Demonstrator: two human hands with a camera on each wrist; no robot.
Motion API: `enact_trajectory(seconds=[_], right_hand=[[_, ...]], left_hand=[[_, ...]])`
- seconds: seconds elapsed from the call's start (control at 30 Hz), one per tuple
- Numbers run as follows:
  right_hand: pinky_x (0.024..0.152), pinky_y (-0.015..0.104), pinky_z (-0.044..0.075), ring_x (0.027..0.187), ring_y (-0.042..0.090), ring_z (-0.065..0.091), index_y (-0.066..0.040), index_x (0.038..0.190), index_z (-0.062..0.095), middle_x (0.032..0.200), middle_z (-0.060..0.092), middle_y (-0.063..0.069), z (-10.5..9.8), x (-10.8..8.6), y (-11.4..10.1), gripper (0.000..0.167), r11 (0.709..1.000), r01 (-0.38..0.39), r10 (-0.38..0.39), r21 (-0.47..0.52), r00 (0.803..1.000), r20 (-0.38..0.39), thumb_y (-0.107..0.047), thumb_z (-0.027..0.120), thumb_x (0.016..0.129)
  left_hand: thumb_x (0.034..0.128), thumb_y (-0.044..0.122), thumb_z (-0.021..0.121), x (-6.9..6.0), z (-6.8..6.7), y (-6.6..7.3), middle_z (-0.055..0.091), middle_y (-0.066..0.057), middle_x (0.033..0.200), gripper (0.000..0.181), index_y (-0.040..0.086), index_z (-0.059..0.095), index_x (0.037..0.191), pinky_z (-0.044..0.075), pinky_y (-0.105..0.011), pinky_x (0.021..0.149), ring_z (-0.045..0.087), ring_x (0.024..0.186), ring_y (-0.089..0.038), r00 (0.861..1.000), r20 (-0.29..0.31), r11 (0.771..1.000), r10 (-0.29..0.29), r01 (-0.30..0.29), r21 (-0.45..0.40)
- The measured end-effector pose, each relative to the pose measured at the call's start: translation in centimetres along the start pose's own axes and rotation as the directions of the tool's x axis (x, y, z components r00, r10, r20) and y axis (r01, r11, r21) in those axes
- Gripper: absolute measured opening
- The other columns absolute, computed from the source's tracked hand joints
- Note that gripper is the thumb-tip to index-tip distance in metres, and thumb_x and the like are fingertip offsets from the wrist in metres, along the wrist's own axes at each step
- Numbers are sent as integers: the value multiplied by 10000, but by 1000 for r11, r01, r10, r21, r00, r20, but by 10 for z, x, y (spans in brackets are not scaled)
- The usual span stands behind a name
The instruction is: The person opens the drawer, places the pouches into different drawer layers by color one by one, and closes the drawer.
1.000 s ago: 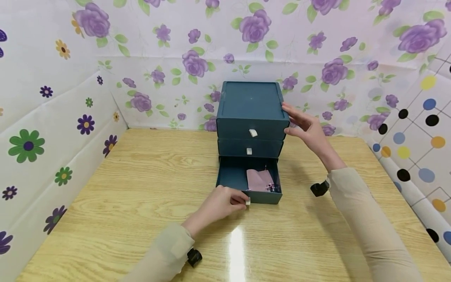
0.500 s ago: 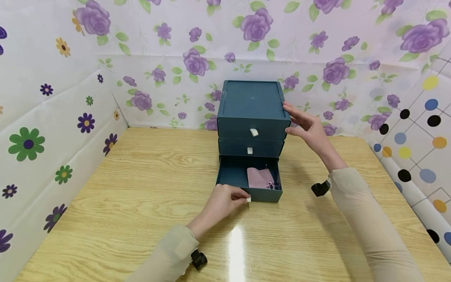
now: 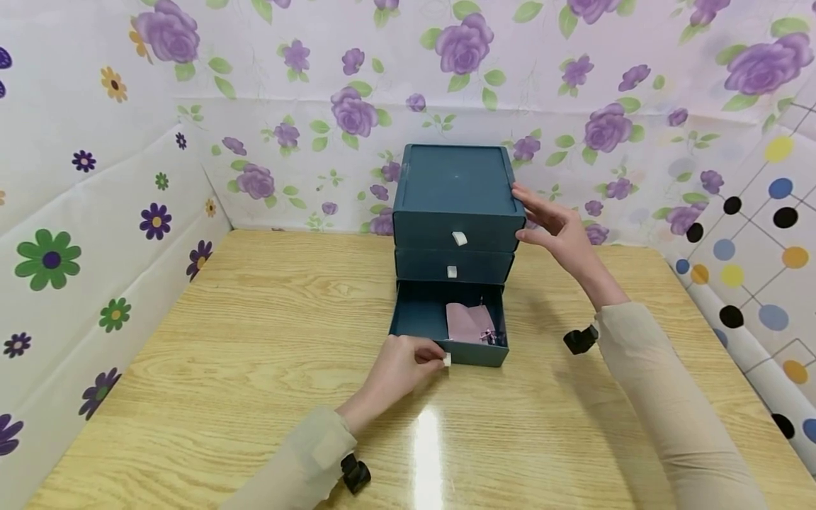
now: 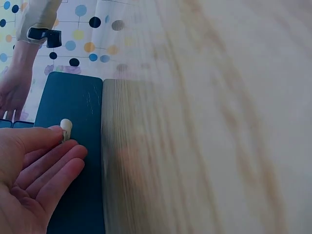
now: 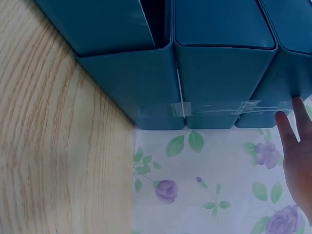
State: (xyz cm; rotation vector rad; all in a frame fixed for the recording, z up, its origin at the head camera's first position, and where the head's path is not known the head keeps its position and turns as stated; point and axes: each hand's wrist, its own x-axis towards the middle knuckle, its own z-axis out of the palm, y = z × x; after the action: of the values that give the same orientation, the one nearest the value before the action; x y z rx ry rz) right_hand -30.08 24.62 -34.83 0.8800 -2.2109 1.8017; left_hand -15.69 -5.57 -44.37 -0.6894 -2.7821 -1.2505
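Observation:
A dark teal drawer unit (image 3: 455, 180) with three stacked drawers stands on the table. Its bottom drawer (image 3: 474, 354) is pulled out, the upper two closed. My left hand (image 3: 401, 365) pinches the small white pull tab (image 4: 66, 127) on that drawer's front between thumb and forefinger. Inside, at the right, lie a folded pink cloth (image 3: 468, 323) and a small cluster of dark and purplish items (image 3: 489, 336), too small to make out. With fingers extended, my right hand (image 3: 557, 230) touches the unit's upper right side; the right wrist view shows its fingertips (image 5: 296, 103) against the top section.
The wood-grain table (image 3: 287, 312) spreads out around the unit. Behind it hangs a purple-flowered cloth (image 3: 353, 113), with patterned cloths at left and right. Clear tape (image 5: 214, 108) runs across the unit's side joints.
The bottom drawer's front and my left hand on its tab have shifted only slightly. My right hand stays against the unit's side.

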Motion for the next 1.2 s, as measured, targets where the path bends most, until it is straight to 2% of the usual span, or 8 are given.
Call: enact_trajectory(seconds=[0.17,0.37,0.5,0.67,0.83,1.03,1.2], right_hand=[[1208,326,342,1450,109,408,-133,1471,494,1586,402,-15,-1,0,-1,592,1000,-10,10,-4,1000,-7,-15,670,918],[1217,357,329,1450,99,405,-139,1478,484,1590,395,-20,-1,-1,-1,602,1000,-19,19,-4,1000,-7,4,659,920],[1227,419,302,1451,93,402,-142,1479,483,1588,397,-28,0,-1,-1,608,1000,-23,23,-6,1000,-8,9,660,918],[1216,353,328,1454,104,401,-129,1474,488,1584,403,-20,0,-2,-1,601,1000,-16,16,6,1000,-10,4,666,915],[1200,303,349,1453,107,404,-131,1473,491,1582,408,-16,1,-1,-2,596,1000,-16,16,5,1000,-9,-3,666,917],[1153,197,382,1451,106,407,-112,1473,486,1583,406,-2,3,-1,-6,595,1000,-10,10,14,1000,-2,21,653,917],[1127,158,394,1443,103,417,-102,1473,484,1580,411,-7,4,-2,-10,591,1000,-14,14,15,1000,-4,35,642,919]], left_hand=[[881,202,756,-1,-3,2,774,-1,810,85,127,796,871,529,-136,619,704,707,-63,1000,1,997,-10,10,78],[902,227,732,0,1,-1,743,-19,684,147,97,793,868,489,-181,487,656,533,-110,994,81,996,-78,81,-30],[911,254,721,2,4,-1,711,-35,625,192,101,787,817,450,-184,461,595,469,-100,994,74,996,-75,78,-45],[893,256,740,4,6,1,753,-17,716,160,113,799,852,488,-156,524,606,525,-22,998,18,998,-66,66,-8],[878,226,758,8,7,0,781,-15,821,123,113,806,881,519,-153,566,639,616,13,998,-14,998,-68,68,-15],[889,176,743,14,4,-2,769,-49,761,106,98,799,846,528,-191,534,699,621,-122,995,15,988,-101,102,-117],[892,134,733,18,0,-3,774,-98,794,103,56,795,863,550,-192,557,734,664,-225,991,30,975,-128,131,-178]])
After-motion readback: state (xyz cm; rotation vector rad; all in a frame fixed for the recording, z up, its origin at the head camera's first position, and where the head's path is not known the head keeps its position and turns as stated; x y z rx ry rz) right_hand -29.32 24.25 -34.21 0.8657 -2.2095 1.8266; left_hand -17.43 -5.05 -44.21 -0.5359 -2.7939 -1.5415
